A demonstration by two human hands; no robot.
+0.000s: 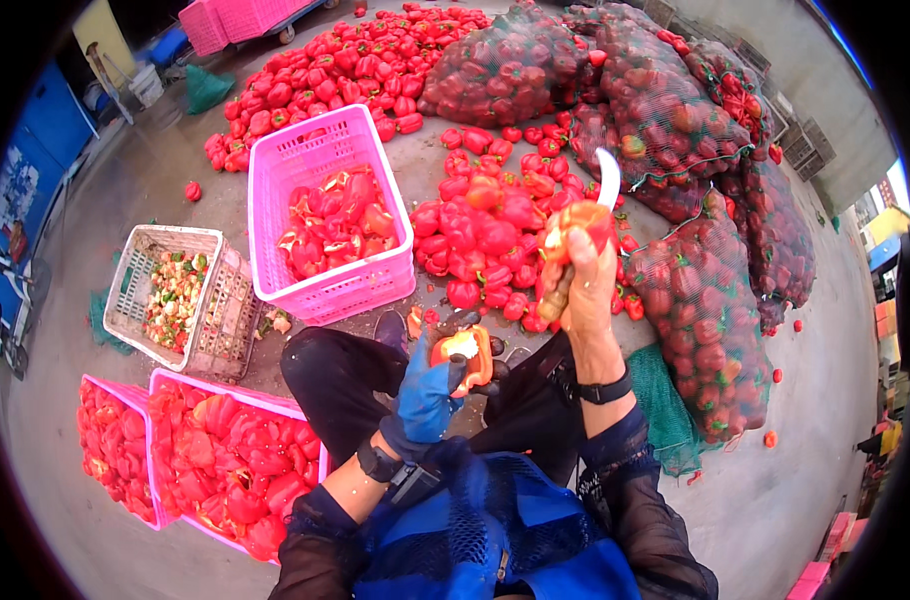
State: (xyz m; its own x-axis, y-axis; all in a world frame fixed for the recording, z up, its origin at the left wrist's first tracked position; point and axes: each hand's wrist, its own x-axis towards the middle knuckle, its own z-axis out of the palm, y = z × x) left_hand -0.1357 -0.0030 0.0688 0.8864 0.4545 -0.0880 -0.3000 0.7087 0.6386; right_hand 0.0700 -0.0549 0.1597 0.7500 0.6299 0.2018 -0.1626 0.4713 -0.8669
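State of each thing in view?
Curved metal knife, blade up
Hollow red-orange pepper, cut open
Blue-gloved left hand, holding pepper
Bare right hand, gripping knife and red pepper piece
Large pink plastic crate, partly filled
Off-white plastic crate, partly filled
Lower-left pink plastic crates, full
Dark mesh sacks, bulging
Loose red peppers, piled
Green mesh sack, slack

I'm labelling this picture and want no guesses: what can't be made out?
In the head view:
Knife: lower blade hidden by pepper piece in right hand.
Left hand: skin covered by blue glove.
Middle pink crate: floor hidden by cut peppers.
Far pink crates: cut off by top edge.
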